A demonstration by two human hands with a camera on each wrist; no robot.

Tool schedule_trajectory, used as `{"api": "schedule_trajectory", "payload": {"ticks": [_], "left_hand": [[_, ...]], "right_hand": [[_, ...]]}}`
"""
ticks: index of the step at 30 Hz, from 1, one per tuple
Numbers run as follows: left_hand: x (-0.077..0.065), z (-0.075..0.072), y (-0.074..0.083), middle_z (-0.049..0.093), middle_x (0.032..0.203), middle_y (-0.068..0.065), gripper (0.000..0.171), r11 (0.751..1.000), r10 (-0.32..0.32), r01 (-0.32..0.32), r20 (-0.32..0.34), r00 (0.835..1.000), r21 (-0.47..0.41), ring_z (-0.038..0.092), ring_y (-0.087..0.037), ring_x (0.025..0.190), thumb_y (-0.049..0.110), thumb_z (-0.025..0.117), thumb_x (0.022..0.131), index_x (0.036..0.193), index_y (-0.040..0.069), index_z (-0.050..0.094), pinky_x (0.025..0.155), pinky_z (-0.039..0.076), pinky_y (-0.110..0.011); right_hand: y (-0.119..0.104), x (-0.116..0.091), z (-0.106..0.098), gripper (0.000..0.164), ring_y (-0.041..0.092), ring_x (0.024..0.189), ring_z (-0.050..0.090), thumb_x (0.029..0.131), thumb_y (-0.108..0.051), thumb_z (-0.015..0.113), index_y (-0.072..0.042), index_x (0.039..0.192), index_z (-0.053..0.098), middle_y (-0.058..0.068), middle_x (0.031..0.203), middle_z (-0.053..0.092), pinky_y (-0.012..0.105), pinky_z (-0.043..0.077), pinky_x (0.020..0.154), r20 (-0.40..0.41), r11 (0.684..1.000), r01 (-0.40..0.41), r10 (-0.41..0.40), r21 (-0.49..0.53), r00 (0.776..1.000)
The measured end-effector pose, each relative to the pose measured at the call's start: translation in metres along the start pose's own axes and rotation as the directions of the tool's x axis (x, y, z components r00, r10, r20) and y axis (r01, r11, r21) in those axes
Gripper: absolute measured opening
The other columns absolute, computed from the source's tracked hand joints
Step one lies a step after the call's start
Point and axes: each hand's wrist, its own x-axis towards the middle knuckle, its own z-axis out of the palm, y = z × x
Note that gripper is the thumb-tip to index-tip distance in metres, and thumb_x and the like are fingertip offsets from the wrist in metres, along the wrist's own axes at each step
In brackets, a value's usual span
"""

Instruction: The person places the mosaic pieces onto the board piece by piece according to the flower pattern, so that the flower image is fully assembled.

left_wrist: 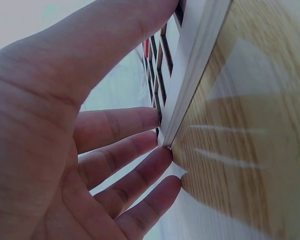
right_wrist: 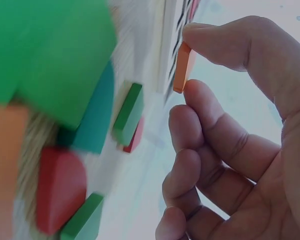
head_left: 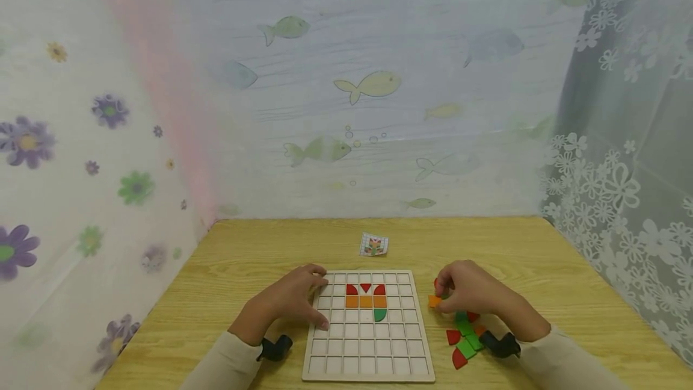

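A wooden grid board (head_left: 368,377) lies flat on the table, with red pieces (head_left: 366,287), a row of orange squares (head_left: 366,301) and a green rounded piece (head_left: 381,315) in its upper cells. My left hand (head_left: 292,295) rests at the board's left side, thumb and fingers spread along that edge. Between thumb and index finger, my right hand (head_left: 470,287) pinches an orange square tile (right_wrist: 184,67), held off the board's right edge. The right hand's other fingers are curled and hold nothing. Loose green tiles (head_left: 467,349) and red tiles (head_left: 453,336) lie below this hand.
Behind the board lies a small paper card (head_left: 374,245) printed with a coloured grid pattern. Black wrist mounts (head_left: 277,348) sit on both wrists. Patterned curtains (head_left: 346,77) surround the wooden table (head_left: 260,245) at the back and sides.
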Motion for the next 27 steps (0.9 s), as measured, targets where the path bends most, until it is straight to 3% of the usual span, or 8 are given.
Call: {"api": "schedule_trajectory", "payload": {"ticks": [9,18,27], "left_hand": [[0.000,0.001,-0.001,0.045,0.159,-0.011,0.097,1.000,-0.004,0.004,-0.002,1.000,0.000,0.040,-0.037,0.148,0.059,0.091,0.071,0.146,0.007,0.060,0.114,0.043,-0.057],[0.000,0.001,-0.002,0.046,0.158,-0.011,0.095,1.000,0.005,-0.005,-0.004,1.000,-0.003,0.042,-0.037,0.147,0.058,0.091,0.071,0.145,0.007,0.061,0.114,0.044,-0.057],[0.000,0.000,-0.001,0.046,0.157,-0.011,0.096,1.000,0.001,-0.001,-0.004,1.000,-0.011,0.042,-0.037,0.147,0.057,0.092,0.070,0.145,0.007,0.060,0.114,0.044,-0.057]], "right_hand": [[-0.012,0.010,0.004,0.016,0.004,0.076,0.061,0.078,-0.021,0.088,-0.018,0.084,0.074,-0.011,0.081,0.068,0.024,0.054,0.070,-0.006,1.000,0.026,-0.026,0.008,1.000],[-0.023,0.020,0.008,0.018,0.008,0.071,0.054,0.075,-0.023,0.090,-0.021,0.082,0.073,-0.011,0.077,0.065,0.025,0.048,0.062,-0.018,1.000,0.019,-0.019,-0.007,1.000],[-0.032,0.032,0.016,0.016,0.008,0.071,0.050,0.076,-0.023,0.088,-0.022,0.079,0.073,-0.012,0.074,0.062,0.024,0.044,0.062,-0.016,0.999,0.024,-0.024,-0.023,1.000]]}}
